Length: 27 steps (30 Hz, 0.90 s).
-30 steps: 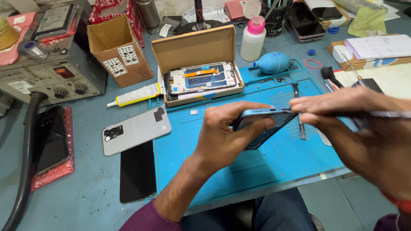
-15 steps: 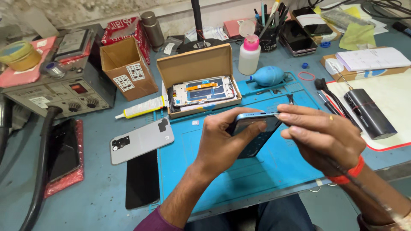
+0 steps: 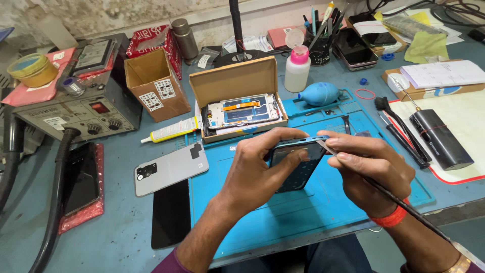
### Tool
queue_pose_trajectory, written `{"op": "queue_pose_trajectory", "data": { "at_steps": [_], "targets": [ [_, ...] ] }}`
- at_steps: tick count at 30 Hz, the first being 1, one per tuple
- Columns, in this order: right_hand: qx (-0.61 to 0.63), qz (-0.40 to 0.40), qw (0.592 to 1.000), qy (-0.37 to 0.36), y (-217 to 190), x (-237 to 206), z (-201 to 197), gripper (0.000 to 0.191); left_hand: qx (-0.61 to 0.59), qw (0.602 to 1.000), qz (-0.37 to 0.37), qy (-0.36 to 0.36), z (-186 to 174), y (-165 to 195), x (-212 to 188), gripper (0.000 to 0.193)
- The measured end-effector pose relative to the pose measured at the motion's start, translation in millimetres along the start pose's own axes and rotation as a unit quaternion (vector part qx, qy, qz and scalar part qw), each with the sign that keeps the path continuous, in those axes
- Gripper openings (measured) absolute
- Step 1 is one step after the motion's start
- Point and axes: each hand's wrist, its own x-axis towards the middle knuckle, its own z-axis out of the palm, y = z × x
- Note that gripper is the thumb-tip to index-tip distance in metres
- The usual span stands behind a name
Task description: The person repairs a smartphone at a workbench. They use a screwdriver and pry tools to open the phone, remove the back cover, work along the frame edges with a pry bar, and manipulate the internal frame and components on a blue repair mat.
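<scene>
Left hand (image 3: 257, 169) clamped on blue-framed dark phone (image 3: 295, 167) – right hand (image 3: 371, 169) pinching thin metal tool (image 3: 404, 205) at top edge, above blue rubber mat (image 3: 303, 222).

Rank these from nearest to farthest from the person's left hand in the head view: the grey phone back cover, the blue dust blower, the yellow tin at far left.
1. Grey phone back cover: just left of the left hand, on the bench.
2. Blue dust blower: up and to the right, behind the mat.
3. Yellow tin: far left rear corner, on pink paper.
</scene>
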Motion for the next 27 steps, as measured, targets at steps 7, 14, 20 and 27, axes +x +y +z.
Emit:
{"op": "queue_pose_trajectory", "data": {
  "at_steps": [7,14,20,27],
  "targets": [
    [0.008,0.036,0.999,0.015,-1.8,-11.4,-5.4,0.024,0.001,1.000,0.005,-0.002,5.8,7.9,-0.5,0.029],
    [0.031,0.054,0.998,0.008,-0.5,-13.6,-8.2,0.023,0.017,1.000,0.012,0.006,8.7,13.3,-0.2,0.028],
    [0.087,0.135,0.987,0.016,-1.8,-11.0,-11.5,0.018,0.020,1.000,0.020,0.009,10.9,13.7,3.0,0.028],
    [0.090,0.220,0.966,-0.100,15.4,22.0,-33.1,0.012,0.023,0.999,0.043,0.008,14.6,0.9,18.2,0.033]
  ]
}}
